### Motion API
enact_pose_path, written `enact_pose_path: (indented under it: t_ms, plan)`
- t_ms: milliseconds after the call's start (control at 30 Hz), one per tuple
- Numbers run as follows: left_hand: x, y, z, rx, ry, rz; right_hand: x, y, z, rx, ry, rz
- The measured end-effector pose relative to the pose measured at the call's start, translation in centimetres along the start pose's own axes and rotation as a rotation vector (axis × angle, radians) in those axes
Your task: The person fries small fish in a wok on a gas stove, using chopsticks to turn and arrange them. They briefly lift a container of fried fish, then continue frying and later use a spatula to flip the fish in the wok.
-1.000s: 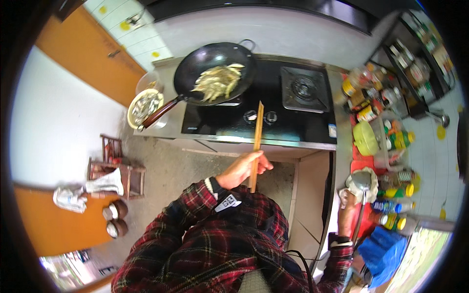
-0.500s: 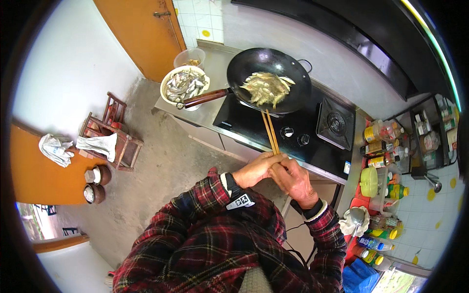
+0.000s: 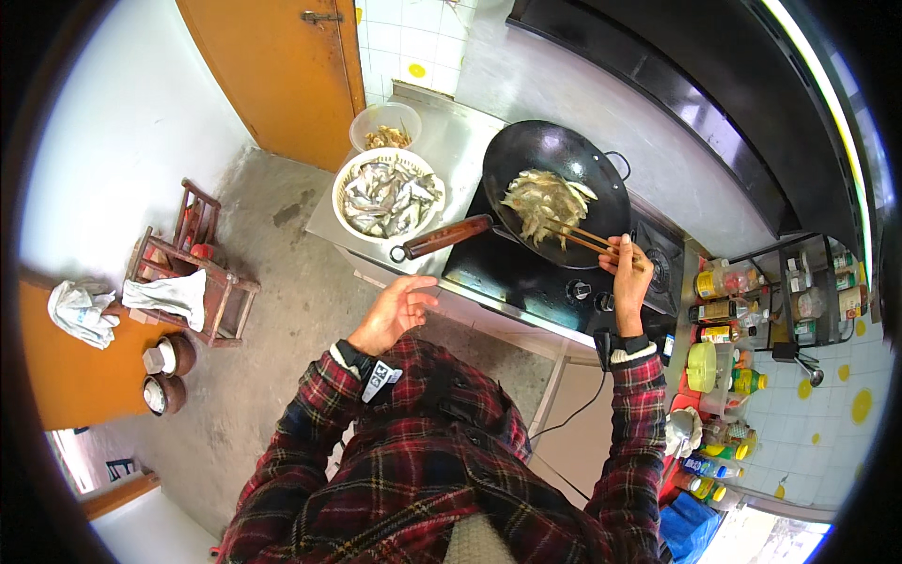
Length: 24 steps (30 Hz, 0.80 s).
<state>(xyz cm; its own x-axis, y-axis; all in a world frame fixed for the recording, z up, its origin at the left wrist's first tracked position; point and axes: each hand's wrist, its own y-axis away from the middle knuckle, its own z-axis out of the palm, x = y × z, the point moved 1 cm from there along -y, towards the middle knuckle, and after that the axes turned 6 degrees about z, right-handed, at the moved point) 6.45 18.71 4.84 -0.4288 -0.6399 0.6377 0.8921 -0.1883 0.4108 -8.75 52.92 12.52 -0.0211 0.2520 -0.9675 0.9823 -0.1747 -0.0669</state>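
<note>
My right hand (image 3: 628, 274) grips a pair of wooden chopsticks (image 3: 584, 235), whose tips reach in among the fish (image 3: 545, 199) frying in a black wok (image 3: 526, 148). The wok sits on the stove, its brown wooden handle (image 3: 451, 235) pointing left over the counter. Off to the left, in front of the counter edge, my left hand (image 3: 395, 312) is empty with its fingers apart. Beyond it a cream basket (image 3: 343, 209) holds many small silvery fish (image 3: 390, 195).
Behind the basket stands a clear plastic bowl (image 3: 413, 115) with brownish pieces in it. Bottles (image 3: 719, 310) and a yellow-green container (image 3: 700, 367) line the right side. Overhead hangs a black range hood (image 3: 648, 89). A wooden chair (image 3: 193, 273) stands on the floor at left.
My hands have come apart. The right one has carried the chopsticks forward and right into the wok; the left has let go and moved left. The view has shifted too.
</note>
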Motion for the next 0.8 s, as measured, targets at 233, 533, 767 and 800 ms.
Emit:
enact_pose_path:
  t_ms: [233, 533, 767, 800]
  plan:
    - [3.6, -1.0, -3.2, 0.015, 0.087, -0.003, 0.6, -1.0, 3.4, 0.084, 0.126, 0.021]
    - [4.3, -3.4, -1.4, -0.073, 0.163, -0.047, -0.4, -0.8, 2.7, 0.132, 0.257, -0.022]
    - [4.4, -3.4, -0.9, -0.076, 0.114, 0.011, -0.7, -0.9, 5.7, 0.001, 0.101, -0.077]
    - [4.3, -3.5, -0.9, -0.066, 0.109, 0.016, -0.4, -0.9, 6.2, 0.011, 0.150, -0.064]
